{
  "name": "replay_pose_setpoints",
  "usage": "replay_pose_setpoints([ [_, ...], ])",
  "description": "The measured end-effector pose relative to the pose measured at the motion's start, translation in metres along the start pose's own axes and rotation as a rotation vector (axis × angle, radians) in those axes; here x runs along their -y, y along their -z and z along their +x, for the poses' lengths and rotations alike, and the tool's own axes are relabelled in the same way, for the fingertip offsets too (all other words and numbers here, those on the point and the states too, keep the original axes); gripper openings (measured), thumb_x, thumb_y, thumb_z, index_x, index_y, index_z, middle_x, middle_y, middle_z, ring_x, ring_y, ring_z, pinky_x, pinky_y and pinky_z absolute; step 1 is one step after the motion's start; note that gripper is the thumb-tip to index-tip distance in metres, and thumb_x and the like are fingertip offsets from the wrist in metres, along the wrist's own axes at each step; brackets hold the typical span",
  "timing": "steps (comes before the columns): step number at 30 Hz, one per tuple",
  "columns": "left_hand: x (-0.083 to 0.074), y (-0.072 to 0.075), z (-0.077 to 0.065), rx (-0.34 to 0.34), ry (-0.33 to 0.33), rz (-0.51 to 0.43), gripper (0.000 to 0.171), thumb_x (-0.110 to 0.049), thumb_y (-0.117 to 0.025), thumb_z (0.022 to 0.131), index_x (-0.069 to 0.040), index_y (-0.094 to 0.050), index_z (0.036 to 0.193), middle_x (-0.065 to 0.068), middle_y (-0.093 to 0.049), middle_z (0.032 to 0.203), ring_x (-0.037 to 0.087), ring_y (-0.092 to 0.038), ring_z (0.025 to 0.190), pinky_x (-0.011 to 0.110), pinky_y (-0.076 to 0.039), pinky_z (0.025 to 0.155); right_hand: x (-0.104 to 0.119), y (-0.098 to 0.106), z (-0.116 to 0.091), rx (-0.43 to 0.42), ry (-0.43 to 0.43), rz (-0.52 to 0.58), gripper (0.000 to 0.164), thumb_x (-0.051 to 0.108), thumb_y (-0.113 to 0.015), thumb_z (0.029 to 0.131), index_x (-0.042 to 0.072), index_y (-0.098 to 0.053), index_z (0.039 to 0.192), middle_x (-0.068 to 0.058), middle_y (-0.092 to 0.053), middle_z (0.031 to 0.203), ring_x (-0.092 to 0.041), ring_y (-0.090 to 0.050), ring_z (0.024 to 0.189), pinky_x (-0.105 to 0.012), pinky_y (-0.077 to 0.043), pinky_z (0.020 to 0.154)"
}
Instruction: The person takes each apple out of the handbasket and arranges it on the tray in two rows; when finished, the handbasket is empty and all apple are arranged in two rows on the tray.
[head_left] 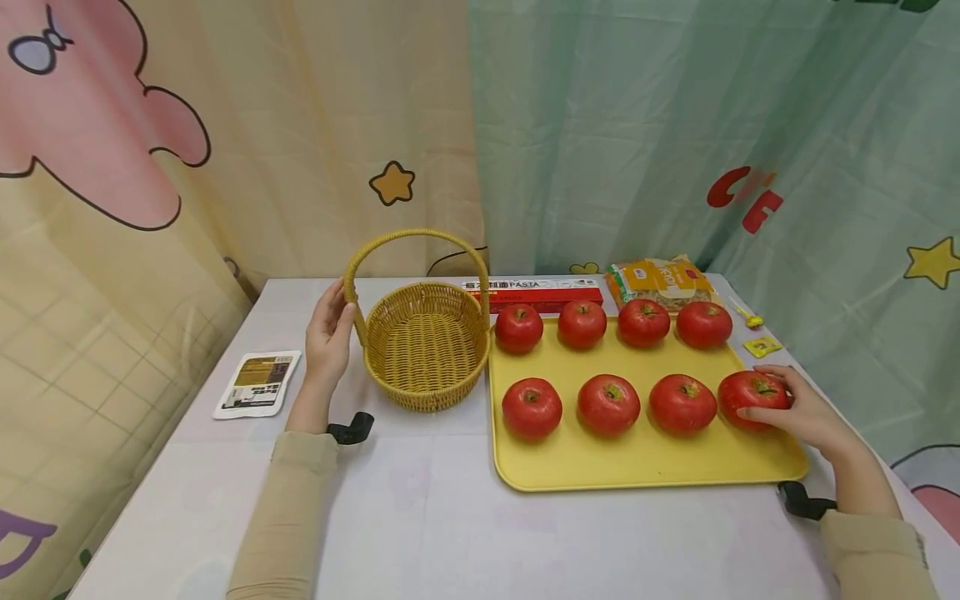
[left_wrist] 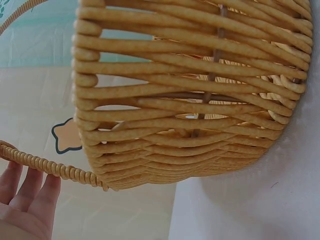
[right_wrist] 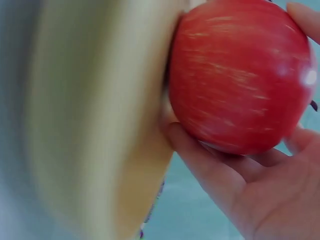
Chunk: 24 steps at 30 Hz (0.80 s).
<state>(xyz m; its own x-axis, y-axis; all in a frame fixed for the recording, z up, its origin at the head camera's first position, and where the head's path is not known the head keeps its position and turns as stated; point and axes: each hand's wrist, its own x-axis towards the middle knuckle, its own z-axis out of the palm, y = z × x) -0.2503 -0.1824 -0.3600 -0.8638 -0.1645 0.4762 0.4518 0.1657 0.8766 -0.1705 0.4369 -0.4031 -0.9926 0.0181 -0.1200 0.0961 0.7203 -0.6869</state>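
In the head view, my right hand (head_left: 806, 412) curls round the front-right red apple (head_left: 752, 398) on the yellow tray (head_left: 645, 477). The right wrist view has this streaked apple (right_wrist: 240, 75) between the fingers and thumb, close against the tray's blurred edge (right_wrist: 135, 165). More apples (head_left: 682, 404) stand on the tray in a back row and a front row. My left hand (head_left: 328, 333) touches the left side of the handle of a wicker basket (head_left: 427, 392), with nothing inside it. Fairly straight fingers (left_wrist: 37, 192) rest against the wrapped handle in the left wrist view.
A red and white pasta box (head_left: 547, 296) and an orange pasta bag (head_left: 660, 282) lie behind the tray. Small yellow packets (head_left: 762, 347) sit at its right. A flat white and brown pouch (head_left: 258, 383) lies left of the basket. Curtains hang behind the table.
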Motion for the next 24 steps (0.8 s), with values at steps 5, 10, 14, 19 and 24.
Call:
replay_pose_setpoints([
  [5,-0.001,0.001,0.001,0.019,0.003,-0.019,0.043,0.0,-0.044,0.097,0.004,-0.038,0.139,0.024,-0.046,0.135,0.024,-0.045,0.124,0.028,-0.037,0.104,0.004,0.005,0.0,0.048,0.013,-0.036,0.083,0.03,-0.066,0.087,-0.009,-0.015,0.14,-0.038,-0.026,0.129,-0.053,-0.03,0.111,-0.064,-0.043,0.085],
  [10,-0.004,0.005,0.003,0.061,0.025,0.009,0.043,-0.001,-0.046,0.097,0.003,-0.038,0.139,0.023,-0.045,0.137,0.026,-0.043,0.127,0.029,-0.036,0.105,0.012,0.014,0.002,0.118,0.03,-0.086,0.08,0.03,-0.064,0.088,-0.009,-0.018,0.141,-0.038,-0.028,0.129,-0.053,-0.031,0.111,-0.067,-0.04,0.083],
  [14,-0.006,0.011,0.004,0.111,0.021,0.078,0.045,-0.002,-0.048,0.097,0.002,-0.038,0.14,0.023,-0.045,0.137,0.033,-0.042,0.127,0.032,-0.037,0.105,0.023,0.019,0.004,0.155,0.03,-0.116,0.079,0.035,-0.06,0.09,-0.009,-0.018,0.141,-0.039,-0.027,0.132,-0.054,-0.032,0.113,-0.065,-0.042,0.083],
  [19,0.0,0.023,0.005,0.173,0.022,0.211,0.05,-0.007,-0.052,0.096,-0.007,-0.038,0.143,0.019,-0.046,0.138,0.036,-0.046,0.123,0.04,-0.04,0.102,0.058,0.015,0.006,0.13,0.078,-0.156,0.078,0.043,-0.055,0.092,-0.002,-0.021,0.144,-0.037,-0.022,0.14,-0.055,-0.025,0.121,-0.068,-0.039,0.085],
  [24,-0.005,0.03,-0.002,0.281,0.061,0.443,0.059,-0.023,-0.053,0.097,-0.013,-0.027,0.149,0.02,-0.037,0.144,0.04,-0.039,0.127,0.054,-0.035,0.102,0.102,0.0,0.008,0.078,0.156,-0.165,0.08,0.048,-0.059,0.088,0.005,-0.024,0.147,-0.029,-0.022,0.146,-0.051,-0.021,0.127,-0.074,-0.025,0.091],
])
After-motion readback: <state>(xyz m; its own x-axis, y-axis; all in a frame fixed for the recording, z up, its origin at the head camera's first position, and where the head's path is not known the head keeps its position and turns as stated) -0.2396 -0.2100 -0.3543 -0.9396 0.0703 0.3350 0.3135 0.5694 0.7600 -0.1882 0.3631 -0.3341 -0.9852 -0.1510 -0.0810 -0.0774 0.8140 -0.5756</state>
